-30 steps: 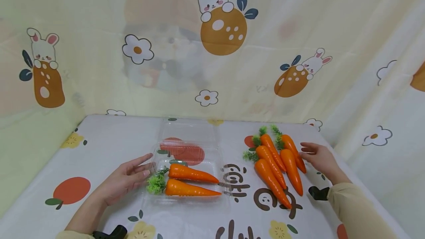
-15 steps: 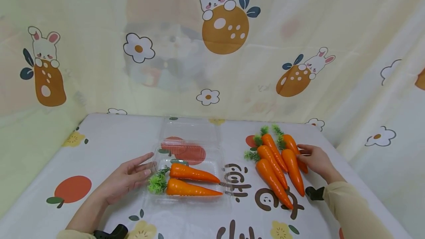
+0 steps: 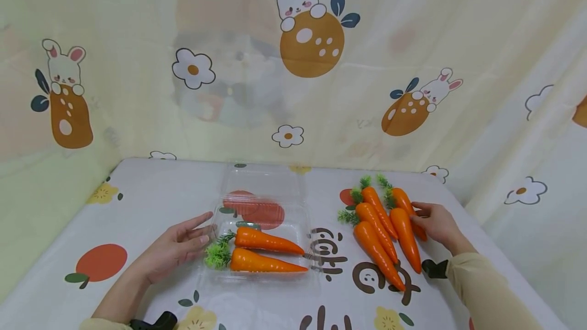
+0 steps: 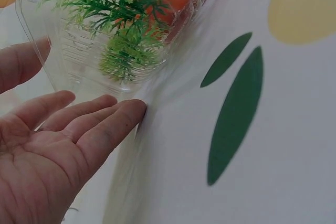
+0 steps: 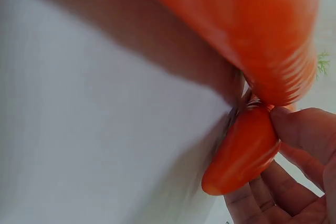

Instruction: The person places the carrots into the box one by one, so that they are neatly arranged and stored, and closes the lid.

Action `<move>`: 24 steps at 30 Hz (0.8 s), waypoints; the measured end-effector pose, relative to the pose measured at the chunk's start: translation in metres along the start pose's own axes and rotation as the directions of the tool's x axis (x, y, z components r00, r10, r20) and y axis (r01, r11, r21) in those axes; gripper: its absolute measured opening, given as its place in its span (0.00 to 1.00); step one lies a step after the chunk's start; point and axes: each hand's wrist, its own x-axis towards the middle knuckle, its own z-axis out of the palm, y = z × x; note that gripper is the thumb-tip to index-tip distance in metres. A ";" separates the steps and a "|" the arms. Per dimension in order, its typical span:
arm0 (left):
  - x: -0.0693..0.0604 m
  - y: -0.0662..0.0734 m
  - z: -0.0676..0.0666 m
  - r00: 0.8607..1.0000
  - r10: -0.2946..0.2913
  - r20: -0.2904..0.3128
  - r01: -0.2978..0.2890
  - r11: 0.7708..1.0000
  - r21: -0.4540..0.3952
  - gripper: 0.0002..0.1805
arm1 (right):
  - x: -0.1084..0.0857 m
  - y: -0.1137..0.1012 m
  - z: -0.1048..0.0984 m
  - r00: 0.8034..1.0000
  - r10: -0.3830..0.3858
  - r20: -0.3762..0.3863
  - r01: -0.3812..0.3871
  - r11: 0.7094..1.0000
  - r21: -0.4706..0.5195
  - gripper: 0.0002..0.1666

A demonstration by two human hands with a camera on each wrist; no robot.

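The right hand (image 3: 440, 225) pinches the rightmost carrot (image 3: 404, 200) of the group on the right side of the table (image 3: 156, 192), thumb on one side and fingers on the other. Part of this carrot's length is hidden behind the front carrot (image 3: 405, 241), which lies against it on the near left. In the right wrist view the hand is cut off at the right edge, and the front carrot runs out past the top.

Three more carrots (image 3: 376, 230) lie side by side just to the left, leafy tops toward the far left.

On the left, the left hand (image 3: 171, 248) has its grip spread loosely, fingers at the left wall of a clear container (image 3: 257, 282); whether every fingertip touches it cannot be told. Inside lie two orange carrots (image 3: 268, 241), leaves toward the left hand. The transparent lid (image 3: 263, 182) lies folded back on the far side, its edges hard to make out against the printed cloth. Both sleeves are cropped by the near edge.
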 end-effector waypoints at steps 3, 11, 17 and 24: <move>-0.001 0.001 0.001 1.000 0.002 -0.003 -0.002 1.000 0.006 0.38 | -0.002 0.002 -0.002 1.000 0.012 -0.002 -0.012 1.000 0.006 0.36; 0.000 0.000 0.001 1.000 0.002 -0.003 -0.002 1.000 0.010 0.39 | -0.008 0.002 -0.016 1.000 0.013 -0.015 -0.013 1.000 -0.007 0.38; 0.001 -0.002 0.000 1.000 -0.004 0.000 0.004 1.000 0.001 0.39 | -0.012 0.004 -0.026 0.999 -0.016 -0.036 0.015 1.000 -0.016 0.37; 0.001 -0.001 0.000 1.000 -0.006 -0.005 0.006 1.000 0.001 0.39 | -0.018 0.004 -0.035 0.996 -0.067 -0.062 0.066 0.998 -0.019 0.36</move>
